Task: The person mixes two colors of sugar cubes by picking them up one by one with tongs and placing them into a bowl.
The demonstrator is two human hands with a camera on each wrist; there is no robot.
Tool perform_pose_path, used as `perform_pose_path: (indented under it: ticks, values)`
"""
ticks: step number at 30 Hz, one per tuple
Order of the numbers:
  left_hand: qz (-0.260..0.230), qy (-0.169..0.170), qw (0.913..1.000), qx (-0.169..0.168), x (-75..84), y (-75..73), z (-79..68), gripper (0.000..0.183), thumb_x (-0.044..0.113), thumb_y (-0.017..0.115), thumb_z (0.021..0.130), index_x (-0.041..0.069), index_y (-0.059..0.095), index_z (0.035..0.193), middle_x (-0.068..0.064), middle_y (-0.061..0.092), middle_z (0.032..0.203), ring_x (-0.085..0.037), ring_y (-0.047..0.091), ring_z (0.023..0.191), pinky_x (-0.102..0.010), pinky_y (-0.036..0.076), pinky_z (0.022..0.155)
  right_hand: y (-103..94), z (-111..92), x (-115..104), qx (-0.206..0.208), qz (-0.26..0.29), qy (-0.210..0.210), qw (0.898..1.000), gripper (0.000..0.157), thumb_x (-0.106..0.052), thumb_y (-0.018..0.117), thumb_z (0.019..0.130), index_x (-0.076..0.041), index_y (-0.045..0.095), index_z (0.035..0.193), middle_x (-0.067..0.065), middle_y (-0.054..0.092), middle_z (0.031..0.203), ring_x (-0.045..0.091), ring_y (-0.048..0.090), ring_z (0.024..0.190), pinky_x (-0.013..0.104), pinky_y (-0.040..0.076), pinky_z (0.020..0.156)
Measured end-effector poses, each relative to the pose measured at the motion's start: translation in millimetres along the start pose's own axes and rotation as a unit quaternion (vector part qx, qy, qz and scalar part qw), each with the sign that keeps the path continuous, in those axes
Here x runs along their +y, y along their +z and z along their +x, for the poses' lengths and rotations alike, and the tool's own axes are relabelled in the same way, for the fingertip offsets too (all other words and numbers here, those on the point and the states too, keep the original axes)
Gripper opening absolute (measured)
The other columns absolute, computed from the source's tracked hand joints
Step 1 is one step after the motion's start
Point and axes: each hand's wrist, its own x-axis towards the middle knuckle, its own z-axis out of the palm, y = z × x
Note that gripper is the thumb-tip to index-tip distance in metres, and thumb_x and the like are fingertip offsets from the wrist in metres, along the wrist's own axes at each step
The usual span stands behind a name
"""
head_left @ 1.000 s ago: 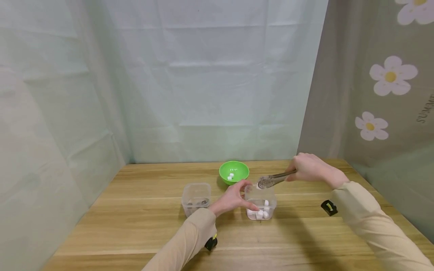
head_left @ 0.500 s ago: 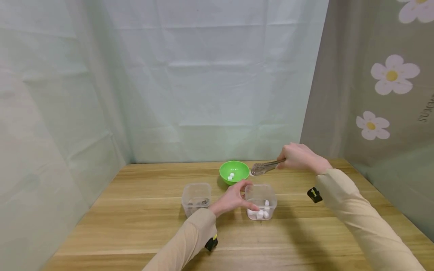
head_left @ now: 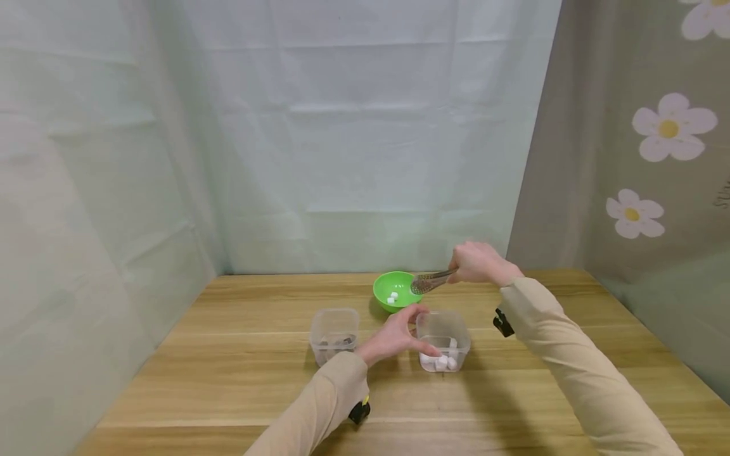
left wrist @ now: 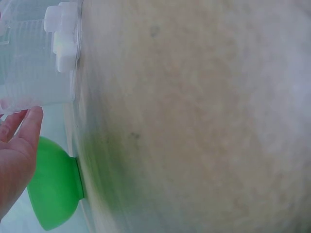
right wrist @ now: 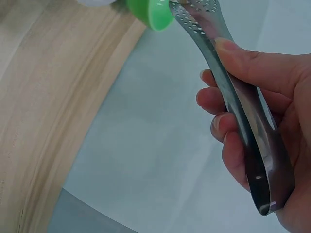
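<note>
My right hand (head_left: pixel 481 263) grips metal tongs (head_left: pixel 433 280) with perforated ends. The tongs' tips hang over the right side of a green bowl (head_left: pixel 383 288), where a couple of small white pieces (head_left: pixel 392 297) lie. Whether the tips pinch anything is hard to tell. In the right wrist view, thumb and fingers wrap the tongs (right wrist: pixel 243 111) from both sides. My left hand (head_left: pixel 396 335) holds a clear plastic container (head_left: pixel 459 329) by its left side, thumb near and fingers behind. White marshmallow-like pieces (left wrist: pixel 65 36) sit on that container's bottom.
Left of my left hand stands a second clear container (head_left: pixel 335 320) with a few dark pieces (head_left: pixel 345 341). Everything rests on a wooden table (head_left: pixel 256 367). Pale cloth (head_left: pixel 365 158) hangs behind it, and a flowered cloth (head_left: pixel 627 272) on the right.
My right hand has carried the tongs left and away from me, from above the right container to over the green bowl. My left hand stays on the container.
</note>
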Motion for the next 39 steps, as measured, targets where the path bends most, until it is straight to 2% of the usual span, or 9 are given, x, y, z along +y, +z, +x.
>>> perform_pose_path:
  ticks: [8, 11, 14, 16, 18, 25, 33, 36, 39]
  values:
    - [0.005, 0.011, 0.9999, 0.004, 0.3, 0.0, 0.5, 0.084, 0.031, 0.085, 0.059, 0.006, 0.045, 0.128, -0.002, 0.049, 0.123, -0.017, 0.046, 0.107, -0.03, 0.038, 0.087, 6.8, 2.0, 0.8, -0.008, 0.001, 0.007, 1.0, 0.05, -0.018, 0.072, 0.076, -0.019, 0.03, 0.049, -0.008, 0.015, 0.048, 0.007, 0.013, 0.044, 0.022, 0.015, 0.043]
    - [0.004, 0.012, 0.9999, 0.005, -0.2, 0.0, 1.0, 0.083, 0.031, 0.085, 0.059, 0.007, 0.046, 0.127, -0.003, 0.049, 0.122, -0.019, 0.046, 0.108, -0.03, 0.038, 0.086, 4.8, -0.7, 1.3, -0.012, 0.004, 0.023, 1.0, 0.038, -0.021, 0.071, 0.077, -0.016, 0.044, 0.051, -0.008, 0.028, 0.047, 0.007, 0.021, 0.043, 0.022, 0.021, 0.042]
    - [0.009, 0.013, 0.9999, 0.004, -1.1, 0.0, 2.0, 0.084, 0.031, 0.085, 0.059, 0.006, 0.045, 0.128, -0.003, 0.049, 0.123, -0.019, 0.046, 0.108, -0.031, 0.038, 0.087, 1.8, -5.9, 4.0, -0.014, 0.01, 0.028, 0.999, 0.018, -0.024, 0.07, 0.079, -0.008, 0.068, 0.073, -0.001, 0.058, 0.064, 0.01, 0.048, 0.052, 0.027, 0.041, 0.049]
    - [0.013, 0.013, 0.9998, 0.006, -1.4, -0.5, 2.5, 0.083, 0.031, 0.085, 0.059, 0.006, 0.045, 0.128, -0.002, 0.049, 0.123, -0.018, 0.046, 0.108, -0.031, 0.037, 0.088, 0.0, -10.2, 6.4, -0.013, 0.017, 0.025, 0.999, 0.026, -0.025, 0.069, 0.08, -0.004, 0.07, 0.094, 0.008, 0.066, 0.087, 0.019, 0.06, 0.071, 0.037, 0.048, 0.063]
    - [0.016, 0.014, 0.9997, 0.007, -1.7, -1.3, 2.6, 0.083, 0.031, 0.085, 0.059, 0.007, 0.046, 0.128, -0.001, 0.049, 0.123, -0.017, 0.046, 0.108, -0.032, 0.037, 0.088, -1.2, -14.7, 9.7, -0.011, 0.029, 0.018, 0.999, 0.03, -0.024, 0.069, 0.08, -0.002, 0.069, 0.1, 0.012, 0.064, 0.098, 0.025, 0.061, 0.082, 0.041, 0.048, 0.07]
    - [0.015, 0.014, 0.9997, 0.009, -1.8, -3.4, 1.1, 0.084, 0.031, 0.085, 0.059, 0.006, 0.045, 0.128, -0.002, 0.049, 0.122, -0.019, 0.046, 0.108, -0.033, 0.037, 0.088, -2.7, -31.2, 21.1, -0.017, 0.082, 0.019, 0.996, 0.014, -0.022, 0.068, 0.082, -0.009, 0.07, 0.084, 0.0, 0.061, 0.069, 0.009, 0.049, 0.055, 0.031, 0.043, 0.053]
    - [0.017, 0.011, 0.9998, 0.008, -3.9, -3.9, 1.3, 0.085, 0.032, 0.085, 0.058, 0.008, 0.044, 0.128, -0.002, 0.049, 0.122, -0.019, 0.045, 0.109, -0.034, 0.036, 0.089, -9.0, -53.6, 26.9, -0.009, 0.088, 0.015, 0.996, 0.036, -0.028, 0.068, 0.081, 0.0, 0.067, 0.104, 0.01, 0.065, 0.094, 0.012, 0.06, 0.068, 0.042, 0.048, 0.067]
    - [0.014, 0.009, 0.9998, 0.007, -4.2, -3.6, 1.7, 0.085, 0.032, 0.085, 0.058, 0.008, 0.044, 0.129, -0.001, 0.049, 0.122, -0.018, 0.045, 0.109, -0.034, 0.037, 0.089, -12.0, -59.6, 26.7, -0.015, 0.094, 0.019, 0.995, 0.039, -0.03, 0.067, 0.082, 0.001, 0.066, 0.106, 0.006, 0.065, 0.085, 0.01, 0.056, 0.059, 0.036, 0.047, 0.057]
    - [0.014, 0.008, 0.9998, 0.007, -4.2, -3.3, 2.1, 0.085, 0.032, 0.085, 0.058, 0.008, 0.044, 0.129, 0.0, 0.049, 0.122, -0.017, 0.045, 0.108, -0.034, 0.037, 0.088, -14.5, -64.0, 25.3, -0.026, 0.109, 0.022, 0.993, 0.034, -0.027, 0.066, 0.083, -0.001, 0.067, 0.104, -0.003, 0.061, 0.07, 0.01, 0.049, 0.05, 0.03, 0.039, 0.048]
